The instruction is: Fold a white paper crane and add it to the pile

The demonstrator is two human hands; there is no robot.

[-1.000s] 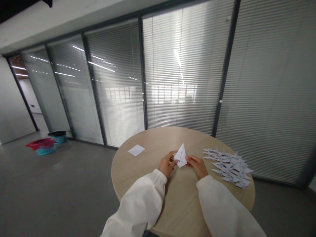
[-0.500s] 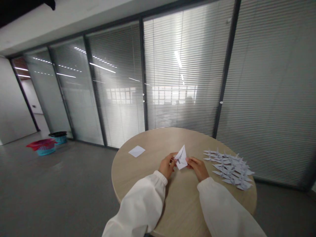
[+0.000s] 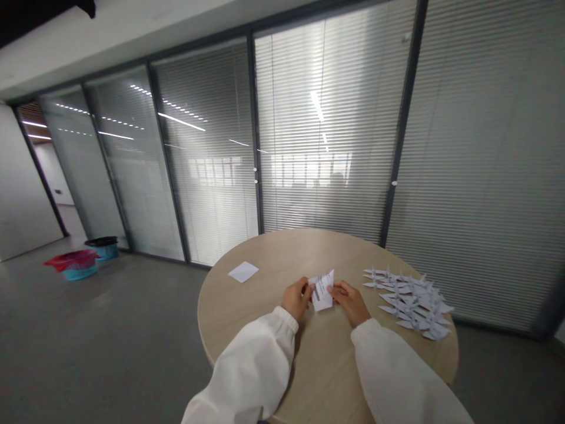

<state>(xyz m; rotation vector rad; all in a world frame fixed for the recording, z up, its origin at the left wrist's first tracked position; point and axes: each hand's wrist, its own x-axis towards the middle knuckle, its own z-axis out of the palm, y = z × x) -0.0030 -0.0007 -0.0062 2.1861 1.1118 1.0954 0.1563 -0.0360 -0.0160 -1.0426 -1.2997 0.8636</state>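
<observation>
A partly folded white paper (image 3: pixel 322 290) with dark print on it is held just above the round wooden table (image 3: pixel 265 306). My left hand (image 3: pixel 296 297) pinches its left side and my right hand (image 3: pixel 350 301) pinches its right side, both with fingers closed. Both arms are in white sleeves. To the right of my right hand lie several folded white paper cranes (image 3: pixel 408 297) in rows on the table.
A flat white paper sheet (image 3: pixel 243 271) lies at the table's far left. Glass walls with blinds stand behind the table. Basins (image 3: pixel 73 262) and a dark-rimmed bin (image 3: pixel 102 246) sit on the grey floor at far left.
The tall pointed flap of the paper has been folded down, so the piece is now shorter and squarer with print showing. Both hands stay at its sides.
</observation>
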